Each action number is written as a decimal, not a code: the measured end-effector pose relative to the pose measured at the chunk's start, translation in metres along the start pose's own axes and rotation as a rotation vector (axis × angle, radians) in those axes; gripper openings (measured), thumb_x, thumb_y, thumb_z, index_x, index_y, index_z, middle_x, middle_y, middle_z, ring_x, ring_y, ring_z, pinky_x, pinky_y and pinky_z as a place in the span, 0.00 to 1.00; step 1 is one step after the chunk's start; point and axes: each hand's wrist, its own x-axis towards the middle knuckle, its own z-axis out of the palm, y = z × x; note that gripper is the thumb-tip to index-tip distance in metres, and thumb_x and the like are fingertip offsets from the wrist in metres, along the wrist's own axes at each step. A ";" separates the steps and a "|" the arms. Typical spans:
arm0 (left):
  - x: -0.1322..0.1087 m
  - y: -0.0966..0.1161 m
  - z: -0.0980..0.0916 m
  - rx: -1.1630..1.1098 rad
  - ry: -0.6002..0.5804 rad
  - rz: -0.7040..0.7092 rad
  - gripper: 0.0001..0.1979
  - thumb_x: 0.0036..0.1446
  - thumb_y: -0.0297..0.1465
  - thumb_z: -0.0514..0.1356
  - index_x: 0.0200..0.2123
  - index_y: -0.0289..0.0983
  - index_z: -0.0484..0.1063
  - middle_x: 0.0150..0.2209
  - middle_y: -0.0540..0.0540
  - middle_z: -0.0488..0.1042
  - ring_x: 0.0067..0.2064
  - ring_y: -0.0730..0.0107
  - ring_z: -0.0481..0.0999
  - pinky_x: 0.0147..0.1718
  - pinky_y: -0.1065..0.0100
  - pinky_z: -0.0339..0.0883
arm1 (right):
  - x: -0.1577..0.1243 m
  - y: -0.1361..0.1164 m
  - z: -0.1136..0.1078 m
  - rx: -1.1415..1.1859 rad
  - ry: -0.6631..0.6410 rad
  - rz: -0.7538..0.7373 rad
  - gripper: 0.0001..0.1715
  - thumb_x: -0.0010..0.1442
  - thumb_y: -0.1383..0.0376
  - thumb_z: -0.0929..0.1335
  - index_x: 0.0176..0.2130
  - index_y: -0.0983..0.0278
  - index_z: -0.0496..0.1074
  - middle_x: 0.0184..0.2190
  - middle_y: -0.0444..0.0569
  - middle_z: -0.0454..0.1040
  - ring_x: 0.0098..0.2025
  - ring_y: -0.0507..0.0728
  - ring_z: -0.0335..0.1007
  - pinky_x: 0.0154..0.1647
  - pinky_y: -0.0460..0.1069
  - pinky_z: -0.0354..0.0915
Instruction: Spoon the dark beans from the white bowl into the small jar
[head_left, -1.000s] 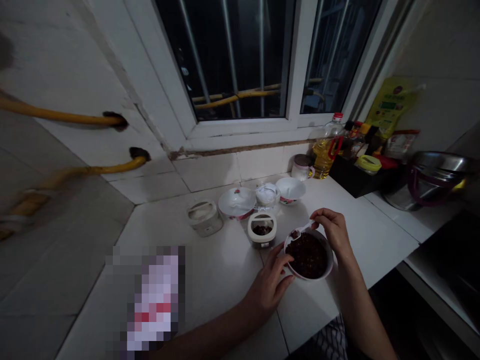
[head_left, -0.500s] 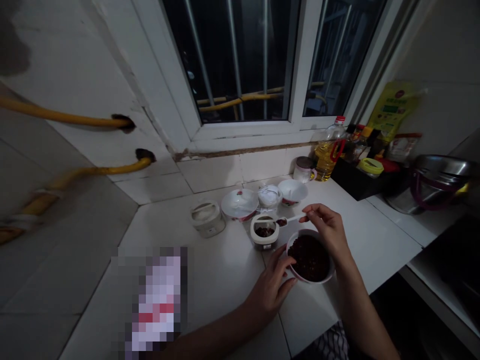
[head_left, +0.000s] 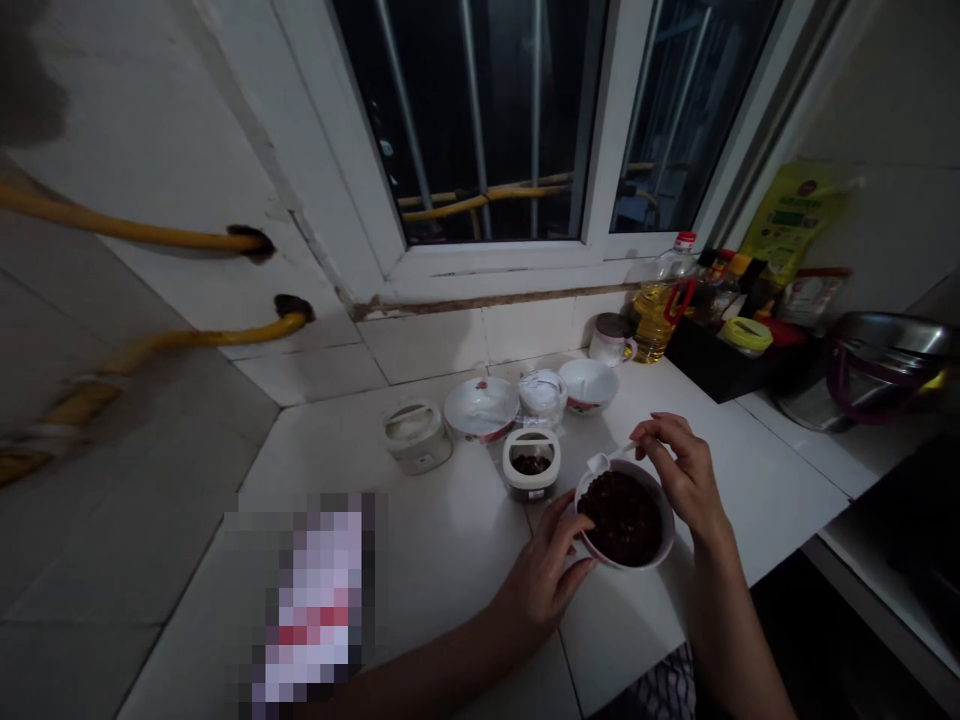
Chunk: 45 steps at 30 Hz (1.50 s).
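A white bowl (head_left: 663,545) full of dark red-brown paste sits tilted near the counter's front edge. My left hand (head_left: 541,575) grips its left rim with thumb and fingers. My right hand (head_left: 682,472) pinches the handle of a small white spoon (head_left: 604,461), whose scoop rests at the bowl's far-left rim. Just behind and left of the bowl stands a small open white jar (head_left: 530,464) with some of the same dark paste inside.
Behind the jar stand a lidded white canister (head_left: 415,436), two white bowls (head_left: 481,408) (head_left: 589,383) and a glass jar (head_left: 541,394). An oil bottle (head_left: 658,303), a dark tray of condiments (head_left: 720,350) and a steel pot (head_left: 870,365) lie right. Yellow pipes (head_left: 187,340) run along the left wall.
My right hand carried the spoon from the bowl out over the small jar half a second ago, and has now brought it back to the bowl's rim. My left hand kept its hold.
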 end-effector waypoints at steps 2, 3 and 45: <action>0.000 0.000 0.000 -0.005 -0.002 0.000 0.14 0.63 0.27 0.54 0.52 0.42 0.61 0.63 0.38 0.55 0.54 0.61 0.69 0.45 0.64 0.72 | -0.002 0.004 -0.002 -0.069 -0.084 -0.005 0.10 0.62 0.69 0.61 0.34 0.60 0.71 0.26 0.44 0.75 0.32 0.56 0.69 0.56 0.60 0.57; 0.000 0.000 0.000 -0.008 -0.002 0.000 0.14 0.63 0.27 0.54 0.52 0.42 0.61 0.63 0.38 0.55 0.54 0.61 0.68 0.45 0.64 0.72 | -0.002 0.004 -0.001 -0.099 -0.138 -0.008 0.11 0.62 0.69 0.61 0.34 0.60 0.71 0.27 0.44 0.76 0.32 0.56 0.69 0.56 0.61 0.56; -0.001 -0.004 0.003 0.061 0.012 -0.015 0.13 0.63 0.28 0.54 0.51 0.41 0.62 0.62 0.37 0.57 0.55 0.58 0.69 0.48 0.59 0.71 | 0.010 -0.040 0.031 0.023 -0.272 -0.232 0.15 0.63 0.72 0.60 0.41 0.59 0.72 0.33 0.46 0.78 0.36 0.56 0.72 0.61 0.62 0.52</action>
